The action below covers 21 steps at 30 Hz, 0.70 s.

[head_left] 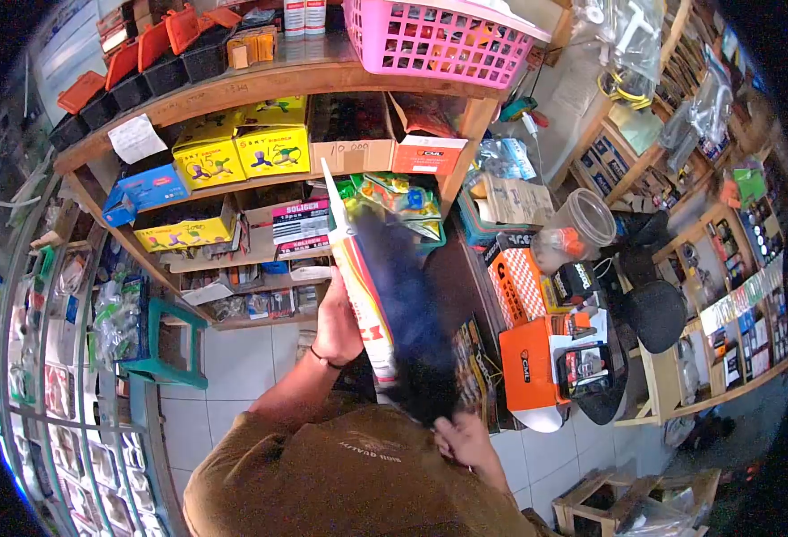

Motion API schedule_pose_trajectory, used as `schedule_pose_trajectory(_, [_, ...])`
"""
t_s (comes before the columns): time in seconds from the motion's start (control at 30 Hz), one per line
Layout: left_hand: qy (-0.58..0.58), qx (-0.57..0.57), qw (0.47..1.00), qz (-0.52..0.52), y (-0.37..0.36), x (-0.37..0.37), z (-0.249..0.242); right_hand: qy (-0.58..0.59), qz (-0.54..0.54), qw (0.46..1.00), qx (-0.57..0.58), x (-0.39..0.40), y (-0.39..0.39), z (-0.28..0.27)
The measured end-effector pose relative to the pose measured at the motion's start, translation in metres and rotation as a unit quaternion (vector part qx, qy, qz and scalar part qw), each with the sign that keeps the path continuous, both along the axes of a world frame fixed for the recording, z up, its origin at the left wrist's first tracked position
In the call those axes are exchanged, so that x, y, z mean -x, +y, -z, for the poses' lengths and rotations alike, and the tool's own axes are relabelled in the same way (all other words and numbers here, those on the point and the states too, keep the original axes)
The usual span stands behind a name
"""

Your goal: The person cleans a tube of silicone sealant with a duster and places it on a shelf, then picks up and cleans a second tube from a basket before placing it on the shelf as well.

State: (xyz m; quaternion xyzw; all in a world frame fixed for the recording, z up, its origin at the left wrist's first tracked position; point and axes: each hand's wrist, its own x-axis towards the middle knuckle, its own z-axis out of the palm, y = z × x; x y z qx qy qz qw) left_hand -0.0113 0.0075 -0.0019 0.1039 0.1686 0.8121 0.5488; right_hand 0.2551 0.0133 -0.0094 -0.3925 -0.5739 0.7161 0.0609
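Gripping a sealant tube [355, 268] at mid-body, the person's left hand [336, 327] wraps its fingers around the white cartridge, which stands tilted in front of the wooden shelves [260, 85], nozzle up. The right hand [466, 440] clasps the lower end of a dark cloth [407, 313] that covers the tube's right side. Yellow boxes [242, 152] line the shelf behind; a pink basket [439, 40] sits on top. An orange box [528, 362] stands just right of the cloth.
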Motion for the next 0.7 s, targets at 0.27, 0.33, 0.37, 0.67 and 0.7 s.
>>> schedule_pose_trajectory(0.27, [0.031,0.046,0.998,-0.041,-0.006,0.000,0.005,-0.043,-0.030,0.997,-0.060,-0.010,-0.009,0.006])
schedule_pose_trajectory(0.33, [-0.051,-0.092,0.991,0.084,-0.005,0.007,0.016,-0.009,-0.131,0.979,-0.159,-0.017,-0.009,0.017])
schedule_pose_trajectory(0.37, [-0.009,-0.077,0.996,0.036,-0.010,-0.002,-0.004,0.006,-0.083,0.989,-0.126,-0.017,-0.010,0.021])
schedule_pose_trajectory(0.67, [-0.017,-0.073,0.997,0.032,-0.010,0.003,0.015,0.003,-0.047,0.989,-0.141,-0.010,-0.004,0.006])
schedule_pose_trajectory(0.7, [-0.020,-0.063,0.998,0.015,-0.013,0.004,0.016,-0.011,0.023,1.000,-0.014,-0.009,-0.003,0.012])
